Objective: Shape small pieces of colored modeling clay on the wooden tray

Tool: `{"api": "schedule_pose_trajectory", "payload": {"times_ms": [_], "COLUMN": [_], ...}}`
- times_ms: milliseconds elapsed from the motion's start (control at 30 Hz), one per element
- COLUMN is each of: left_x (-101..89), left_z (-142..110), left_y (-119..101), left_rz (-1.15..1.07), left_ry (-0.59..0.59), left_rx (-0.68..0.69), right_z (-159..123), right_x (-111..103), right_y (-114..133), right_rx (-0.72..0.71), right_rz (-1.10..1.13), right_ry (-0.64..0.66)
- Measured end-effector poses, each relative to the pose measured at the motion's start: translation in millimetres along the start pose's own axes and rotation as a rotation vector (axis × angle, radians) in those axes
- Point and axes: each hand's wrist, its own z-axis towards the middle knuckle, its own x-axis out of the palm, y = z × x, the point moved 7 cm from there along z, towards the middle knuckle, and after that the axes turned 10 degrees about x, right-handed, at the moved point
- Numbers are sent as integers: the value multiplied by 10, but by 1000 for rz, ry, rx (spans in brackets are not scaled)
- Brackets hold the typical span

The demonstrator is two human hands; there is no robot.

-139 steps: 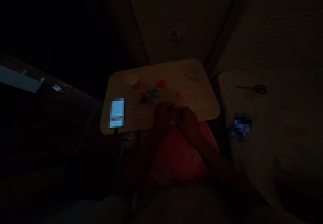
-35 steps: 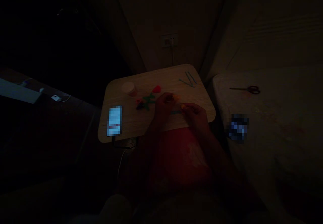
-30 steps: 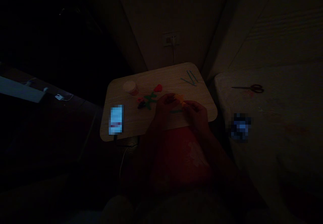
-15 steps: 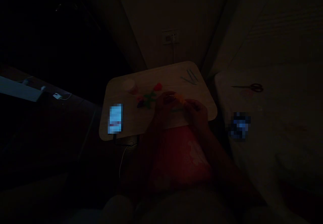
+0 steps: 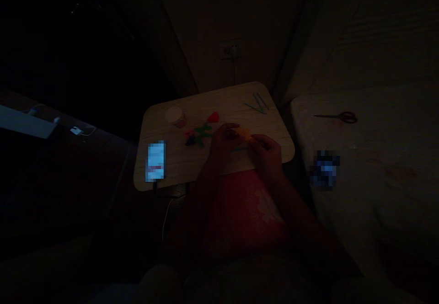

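Note:
In dim light, both hands meet over a small wooden-topped table. A fuzzy-looking orange-yellow piece with a jagged outline is between my fingertips. My left hand is closed on its left side, while my right hand pinches its right end. Left of my hands lie green branching pieces, a red bud-shaped piece and a dark piece. Part of a green strip shows on the table between my wrists. It is too dark to tell what the pieces are made of.
A lidded round tub and a lit phone stand on the table's left. Several thin sticks lie at its back right. Scissors and a blurred-out device rest on the pale surface to the right. A wall socket is behind.
Both hands stay nearly in place, still on the orange-yellow piece. The view has shifted very slightly and looks sharper now.

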Motion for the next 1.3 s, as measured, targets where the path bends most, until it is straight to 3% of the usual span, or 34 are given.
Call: {"api": "schedule_pose_trajectory", "payload": {"times_ms": [300, 600, 767, 867, 1000, 1167, 1300], "left_x": [29, 77, -66, -225, -377, -395, -322], "left_z": [-46, -83, -18, 54, 167, 244, 216], "left_y": [-44, -42, 74, 149, 159, 97, 48], "left_rz": [9, -60, -96, -102, 16, 324, 437], "left_ry": [6, 24, -28, -84, -110, -80, -19], "left_rx": [32, 4, -12, -59, -13, 123, 198], "right_z": [43, -78, -99, -93, -51, 16, 44], "right_x": [-10, 11, -3, -172, -413, -528, -568], "right_y": [-104, 87, 162, 273, 376, 388, 375], "right_rx": [66, -192, -212, -282, -389, -468, -521], "right_rz": [33, -170, -133, -164, -416, -662, -804], "right_ry": [21, -66, -20, -115, -257, -258, -268]}}
